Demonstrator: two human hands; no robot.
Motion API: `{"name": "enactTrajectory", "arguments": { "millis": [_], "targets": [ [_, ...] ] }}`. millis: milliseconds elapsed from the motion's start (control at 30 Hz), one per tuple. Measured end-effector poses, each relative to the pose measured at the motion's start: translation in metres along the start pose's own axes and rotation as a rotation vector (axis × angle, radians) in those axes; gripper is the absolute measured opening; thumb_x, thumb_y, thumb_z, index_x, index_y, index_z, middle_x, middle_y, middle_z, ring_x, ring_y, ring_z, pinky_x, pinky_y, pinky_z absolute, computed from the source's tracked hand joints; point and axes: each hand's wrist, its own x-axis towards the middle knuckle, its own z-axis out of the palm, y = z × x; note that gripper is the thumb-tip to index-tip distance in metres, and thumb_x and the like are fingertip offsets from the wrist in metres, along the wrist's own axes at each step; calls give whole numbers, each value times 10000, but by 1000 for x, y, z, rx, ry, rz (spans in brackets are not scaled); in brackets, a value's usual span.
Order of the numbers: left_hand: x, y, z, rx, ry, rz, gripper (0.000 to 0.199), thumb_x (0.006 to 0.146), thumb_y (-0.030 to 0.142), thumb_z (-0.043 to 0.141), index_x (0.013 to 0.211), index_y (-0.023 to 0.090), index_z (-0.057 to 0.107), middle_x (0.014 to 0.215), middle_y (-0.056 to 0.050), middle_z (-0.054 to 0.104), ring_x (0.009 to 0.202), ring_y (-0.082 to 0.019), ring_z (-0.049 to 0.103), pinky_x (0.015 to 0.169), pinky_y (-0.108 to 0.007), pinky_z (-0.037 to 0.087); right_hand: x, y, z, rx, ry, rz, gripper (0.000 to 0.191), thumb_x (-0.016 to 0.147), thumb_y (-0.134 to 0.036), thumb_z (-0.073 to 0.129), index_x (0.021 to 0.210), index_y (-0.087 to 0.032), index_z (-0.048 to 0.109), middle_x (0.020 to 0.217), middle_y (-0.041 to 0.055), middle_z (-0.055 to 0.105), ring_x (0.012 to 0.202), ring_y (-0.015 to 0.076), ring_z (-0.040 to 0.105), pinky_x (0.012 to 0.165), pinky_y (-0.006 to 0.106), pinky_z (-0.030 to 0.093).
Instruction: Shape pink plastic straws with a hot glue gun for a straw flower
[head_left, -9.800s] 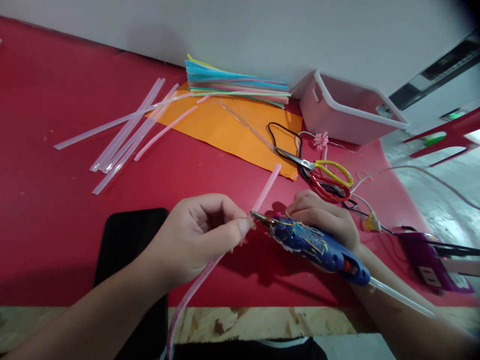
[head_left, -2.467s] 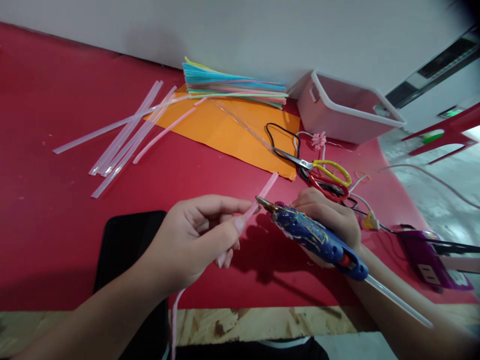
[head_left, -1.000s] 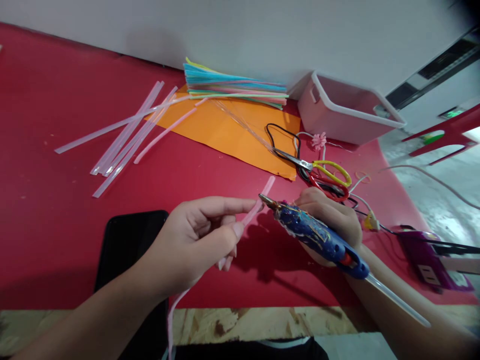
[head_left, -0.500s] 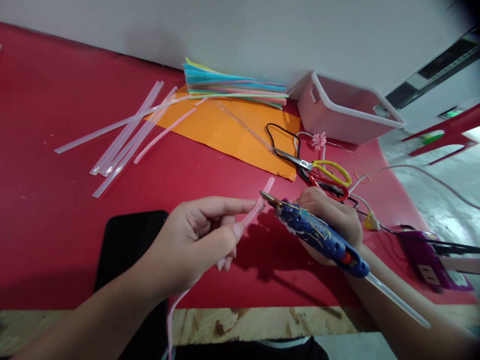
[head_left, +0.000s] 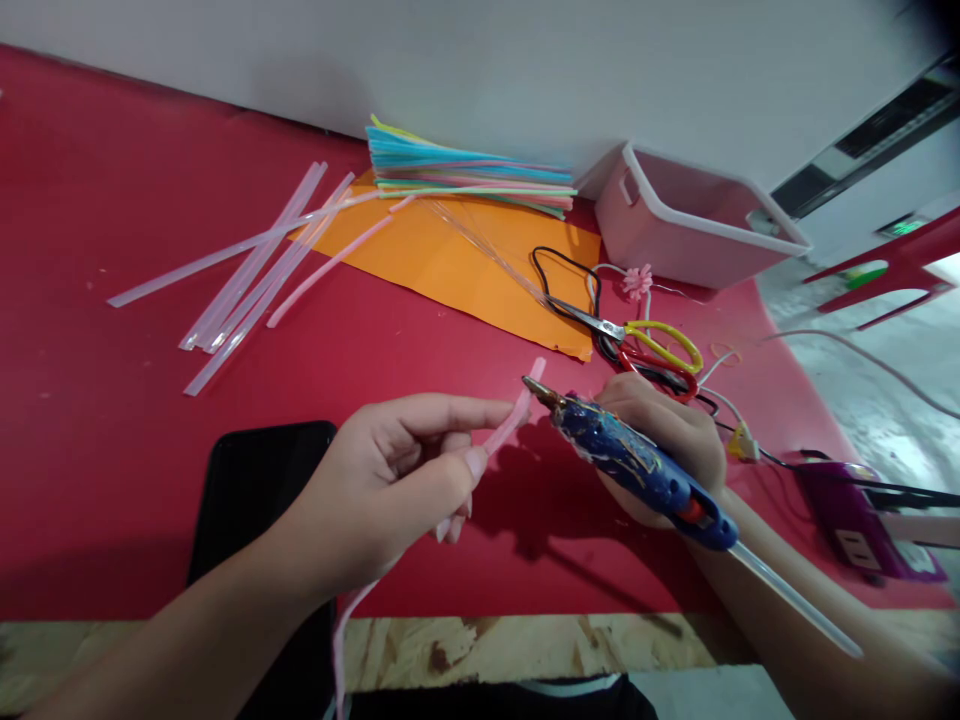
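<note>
My left hand (head_left: 409,470) pinches a pink pipe cleaner (head_left: 506,425) between thumb and index finger. Its short end points up and away, while the long tail hangs down past the table's front edge. My right hand (head_left: 667,430) is closed around a blue hot glue gun (head_left: 622,450), smeared with dried glue. The metal nozzle is at the pipe cleaner, close to its upper end; whether it touches is hard to tell. A clear glue stick (head_left: 795,600) sticks out of the gun's back end.
Clear glue sticks (head_left: 247,280) lie left on the red table (head_left: 97,400), near a black phone (head_left: 255,490). Colourful pipe cleaners (head_left: 465,170) rest on orange paper (head_left: 450,270). Scissors (head_left: 660,345), cords, a pink bin (head_left: 675,230) and a purple power strip (head_left: 862,520) are at right.
The glue gun's nozzle has shifted very slightly toward the upper end of the pipe cleaner, whose tip has dipped a little. My left hand has barely moved.
</note>
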Motion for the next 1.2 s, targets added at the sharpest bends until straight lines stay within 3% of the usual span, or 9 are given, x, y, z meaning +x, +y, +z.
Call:
{"name": "enactTrajectory", "arguments": {
  "millis": [267,433,667,800,900,967,1067,1200],
  "targets": [
    [0,0,1,21,-2,-6,371,758,48,695,1028,250,852,450,102,543,398,-45,507,431,-158,391,-1,3,0,-5,6,6,138,885,-197,670,1018,-223,642,890,74,690,801,228,651,748,402,538],
    [-1,1,-1,39,13,-18,349,764,76,703,1051,220,840,463,91,562,397,-58,501,444,-185,415,0,2,-1,-47,30,21,149,840,-178,670,973,-225,622,877,52,676,775,208,643,735,375,526],
    [-3,6,7,24,30,17,303,808,78,679,1003,244,840,491,103,493,423,-46,483,461,-187,396,3,9,1,-224,-61,124,230,824,-252,655,1049,-242,613,861,55,690,725,218,631,642,342,477],
    [-1,5,3,77,-53,50,374,845,42,651,1115,260,791,591,101,535,466,-45,538,481,-182,430,8,6,4,-279,-203,148,390,736,-151,621,1122,-211,607,979,82,722,831,238,669,724,356,522],
    [0,5,1,130,-52,92,335,895,86,641,1176,253,715,624,102,567,483,-48,543,489,-176,441,11,1,3,-274,-233,149,547,646,-74,544,1173,-192,628,1058,97,722,930,258,679,817,397,544],
    [0,4,2,175,-55,107,254,918,129,649,1147,236,669,632,98,587,496,-55,547,492,-174,441,12,-2,2,-248,-193,134,537,672,-91,541,1186,-192,659,1113,110,709,984,279,668,880,448,541],
    [-1,3,5,275,-43,129,154,911,167,676,1046,220,622,669,83,591,525,-61,541,502,-171,435,10,-9,0,-157,-23,150,357,843,-156,543,1150,-222,712,1149,110,695,1046,295,653,940,501,518],
    [-2,0,9,492,-109,179,84,919,223,669,973,218,605,745,43,623,598,-87,563,542,-189,454,7,-20,2,84,197,280,263,1029,-256,496,1073,-271,755,1032,89,742,995,265,697,860,444,578]
  ]
}}
